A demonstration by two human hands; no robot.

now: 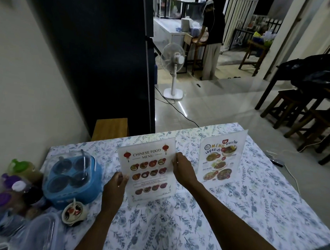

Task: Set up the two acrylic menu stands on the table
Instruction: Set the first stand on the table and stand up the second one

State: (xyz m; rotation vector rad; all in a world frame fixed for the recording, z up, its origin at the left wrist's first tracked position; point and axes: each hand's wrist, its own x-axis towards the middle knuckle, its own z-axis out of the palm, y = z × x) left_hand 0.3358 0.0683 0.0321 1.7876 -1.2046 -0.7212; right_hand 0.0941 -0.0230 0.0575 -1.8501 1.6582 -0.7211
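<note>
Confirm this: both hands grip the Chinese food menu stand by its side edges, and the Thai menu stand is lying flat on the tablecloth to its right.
One error: the Thai menu stand stands upright, as the head view shows. The left hand and right hand do grip the Chinese food menu stand by its edges.

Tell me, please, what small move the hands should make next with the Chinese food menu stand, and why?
Probably release it gently. The Chinese food menu stand already stands upright on the floral tablecloth, base down, beside the Thai menu stand, which stands free. The left hand and right hand hold its side edges, so letting go slowly would show whether it stays steady.
</note>
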